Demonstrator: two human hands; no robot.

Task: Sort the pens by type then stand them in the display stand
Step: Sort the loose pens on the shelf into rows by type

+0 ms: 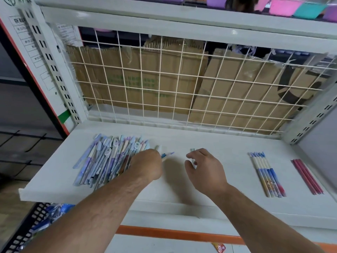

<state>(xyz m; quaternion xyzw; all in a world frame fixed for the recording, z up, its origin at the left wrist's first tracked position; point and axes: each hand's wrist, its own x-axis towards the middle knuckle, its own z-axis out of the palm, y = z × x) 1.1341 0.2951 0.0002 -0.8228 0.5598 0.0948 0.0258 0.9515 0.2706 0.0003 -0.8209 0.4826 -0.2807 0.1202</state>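
Bare, hairy forearms [102,203] end in left hand [145,165] and right hand [206,170].

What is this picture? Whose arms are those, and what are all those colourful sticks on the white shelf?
There is no machine here. A person wears a camera on their head, so you see their own arms reaching out. The sticks are pens on a white shelf. A big mixed pile lies on the left. The left hand grips a blue-tipped pen beside it, and the right hand pinches a pale pen. Further right lie two tidy rows: blue-and-cream pens, then red pens. Behind is a wire grid with cardboard.
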